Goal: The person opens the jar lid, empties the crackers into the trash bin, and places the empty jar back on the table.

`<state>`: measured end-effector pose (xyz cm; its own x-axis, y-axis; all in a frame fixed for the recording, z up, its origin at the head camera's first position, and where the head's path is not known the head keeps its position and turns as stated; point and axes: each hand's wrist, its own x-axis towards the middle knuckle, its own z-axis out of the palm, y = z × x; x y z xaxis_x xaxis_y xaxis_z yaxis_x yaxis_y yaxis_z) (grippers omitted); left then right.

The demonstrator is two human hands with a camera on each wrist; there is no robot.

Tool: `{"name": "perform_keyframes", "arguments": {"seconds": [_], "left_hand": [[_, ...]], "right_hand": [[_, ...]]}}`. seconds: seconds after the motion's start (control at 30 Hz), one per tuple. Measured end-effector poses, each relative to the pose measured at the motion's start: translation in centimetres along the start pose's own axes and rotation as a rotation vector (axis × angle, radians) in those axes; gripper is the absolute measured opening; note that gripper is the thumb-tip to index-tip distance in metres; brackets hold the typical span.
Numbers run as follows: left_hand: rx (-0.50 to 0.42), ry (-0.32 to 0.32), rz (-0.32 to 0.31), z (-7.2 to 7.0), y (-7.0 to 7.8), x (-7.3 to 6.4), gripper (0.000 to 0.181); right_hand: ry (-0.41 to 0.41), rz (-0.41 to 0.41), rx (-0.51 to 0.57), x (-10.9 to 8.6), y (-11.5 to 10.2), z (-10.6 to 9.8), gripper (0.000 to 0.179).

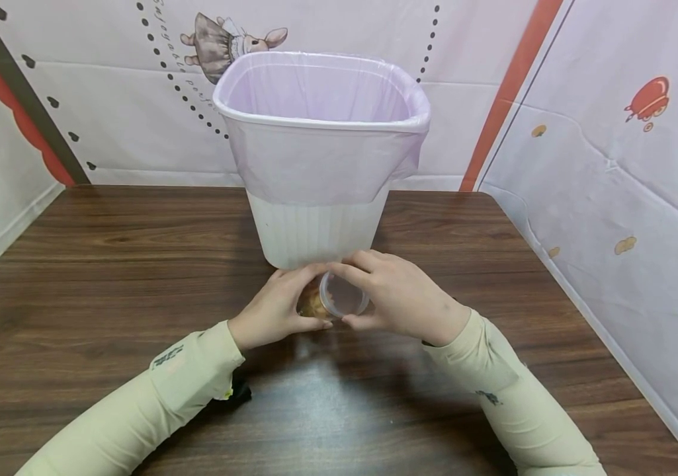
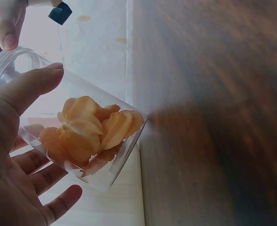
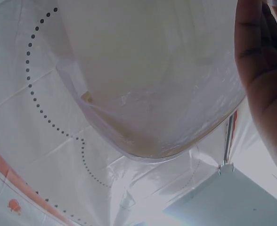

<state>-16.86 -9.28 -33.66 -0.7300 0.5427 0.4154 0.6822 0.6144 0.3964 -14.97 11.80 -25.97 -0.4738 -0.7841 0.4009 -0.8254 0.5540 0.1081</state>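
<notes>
A clear plastic jar [image 2: 89, 87] leans at a slant, its base end close over the table. Inside, toward the base, lie several yellow-orange petal-shaped pieces [image 2: 82, 125]. My left hand [image 1: 279, 305] grips the jar's side, thumb on one side and fingers spread behind it. At the jar's round, ridged top end [image 1: 344, 295], my right hand [image 1: 401, 295] curls thumb and fingers about the rim. The left wrist view catches a right fingertip right at that rim. In the right wrist view, only part of the right hand shows at the right edge.
Just behind the hands stands a white bin [image 1: 315, 231] lined with a pale purple bag [image 1: 315, 158]. The brown wooden table [image 1: 106, 277] is enclosed by printed white cloth [image 1: 612, 165] at the back and sides. A small black object [image 1: 241, 395] shows beneath the left sleeve.
</notes>
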Motion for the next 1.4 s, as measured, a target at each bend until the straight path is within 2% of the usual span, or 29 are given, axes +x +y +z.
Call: {"name": "perform_keyframes", "arguments": {"seconds": [0.67,0.97,1.23,1.4], "left_hand": [[-0.007,0.004,-0.003,-0.06,-0.02,0.11,0.078],[-0.007,-0.011,-0.028,-0.09,-0.02,0.00,0.078],[-0.006,-0.005,-0.018,-0.13,-0.06,0.03,0.078],[-0.010,0.007,-0.006,-0.10,-0.08,0.06,0.075]], "right_hand": [[-0.046,-0.035,0.009,-0.08,0.16,-0.31,0.068],[-0.081,-0.039,0.021,-0.13,0.14,-0.50,0.071],[-0.034,-0.033,0.039,0.07,-0.04,-0.15,0.065],[0.043,0.022,-0.015,0.20,-0.31,0.15,0.066]]}}
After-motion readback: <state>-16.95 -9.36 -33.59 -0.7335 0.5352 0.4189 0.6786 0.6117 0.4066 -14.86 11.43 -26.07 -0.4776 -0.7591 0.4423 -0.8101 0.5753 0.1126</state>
